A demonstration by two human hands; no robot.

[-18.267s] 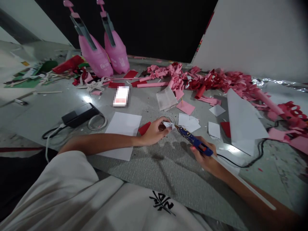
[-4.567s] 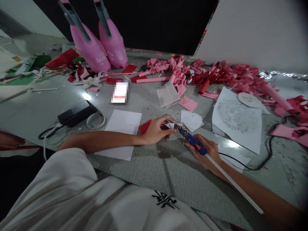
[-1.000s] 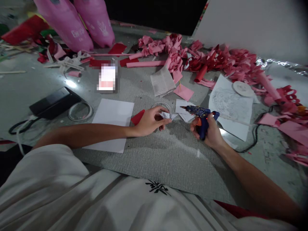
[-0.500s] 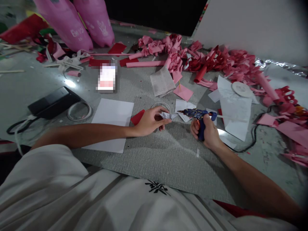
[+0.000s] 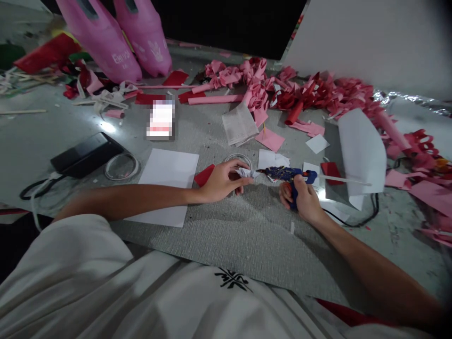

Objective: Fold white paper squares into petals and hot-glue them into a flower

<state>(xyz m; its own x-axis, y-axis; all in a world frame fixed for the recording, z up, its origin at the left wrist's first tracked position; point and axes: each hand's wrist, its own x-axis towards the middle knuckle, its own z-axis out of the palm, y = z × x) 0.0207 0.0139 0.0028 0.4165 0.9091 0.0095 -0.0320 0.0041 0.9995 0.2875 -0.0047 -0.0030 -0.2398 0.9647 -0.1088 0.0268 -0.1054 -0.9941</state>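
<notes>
My left hand rests on the grey mat and pinches a small folded white paper piece between thumb and fingers. My right hand is wrapped round the handle of a blue hot glue gun. The gun's nozzle points left and almost touches the paper piece. A white glue stick juts from the gun's back, and a black cord trails off to the right.
A white sheet and a red scrap lie by my left wrist. A black box, a clear ring, two pink bottles, heaps of pink and red paper cuttings and a curled white sheet surround the mat.
My right hand brought the glue gun leftward until its nozzle reached the paper piece. The large white sheet at the right shifted and curled over. My left hand stayed put.
</notes>
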